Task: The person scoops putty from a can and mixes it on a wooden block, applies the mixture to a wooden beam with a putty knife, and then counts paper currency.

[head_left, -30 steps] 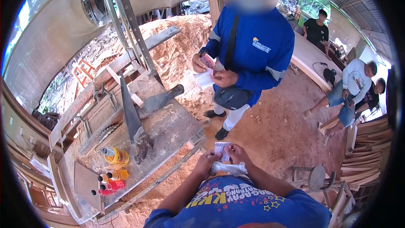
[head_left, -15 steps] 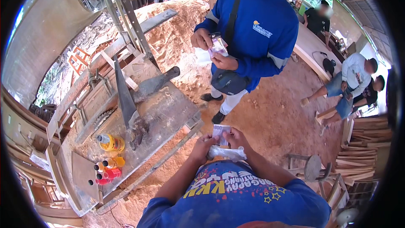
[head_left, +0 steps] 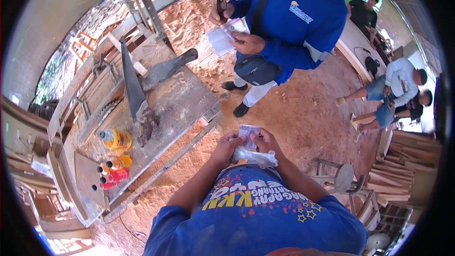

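My left hand [head_left: 227, 148] and my right hand [head_left: 266, 145] pinch a purple banknote [head_left: 248, 135] marked 100 from both sides, in front of my chest. A crumpled clear plastic bag [head_left: 256, 157] hangs beneath the note, against my hands. Facing me stands a person in a blue long-sleeved shirt [head_left: 298, 19], whose own hands hold purple banknotes [head_left: 237, 27], a white paper [head_left: 220, 41] and dark glasses [head_left: 221, 5].
At the left, a worktable [head_left: 182, 106] bears a handsaw [head_left: 132, 85], a saw blade, a yellow bottle [head_left: 116, 139] and several small bottles. Sawdust lies behind it. A round stool [head_left: 344, 176] and stacked wood [head_left: 393, 170] are at the right, with seated people beyond.
The banknote and both my hands have moved slightly up in view. The other person's hands have come apart, showing the glasses, notes and paper more clearly. The view has shifted a little.
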Tool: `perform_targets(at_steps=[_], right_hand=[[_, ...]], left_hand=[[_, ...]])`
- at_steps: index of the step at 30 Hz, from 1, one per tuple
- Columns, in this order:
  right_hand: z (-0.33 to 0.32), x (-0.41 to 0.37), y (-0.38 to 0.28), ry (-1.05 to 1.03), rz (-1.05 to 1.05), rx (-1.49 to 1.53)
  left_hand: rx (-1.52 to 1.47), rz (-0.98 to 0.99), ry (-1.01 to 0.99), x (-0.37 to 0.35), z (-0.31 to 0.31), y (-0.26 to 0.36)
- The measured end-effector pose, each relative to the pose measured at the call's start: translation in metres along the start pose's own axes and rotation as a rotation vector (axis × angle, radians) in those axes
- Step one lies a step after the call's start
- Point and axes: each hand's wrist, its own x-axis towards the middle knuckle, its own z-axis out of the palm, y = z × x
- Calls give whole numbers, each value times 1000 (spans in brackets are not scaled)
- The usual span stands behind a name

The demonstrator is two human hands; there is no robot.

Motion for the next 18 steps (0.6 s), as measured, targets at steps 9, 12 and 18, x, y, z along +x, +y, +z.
perform_targets(at_steps=[9, 12, 18], right_hand=[[-21, 28, -13, -280, -36, 50], [-28, 59, -15, -391, -151, 68], [-46, 52, 16, -675, -50, 21]], left_hand=[[-54, 159, 186, -3, 14, -16], [43, 278, 316, -3, 33, -16], [-229, 314, 497, -17, 66, -82]])
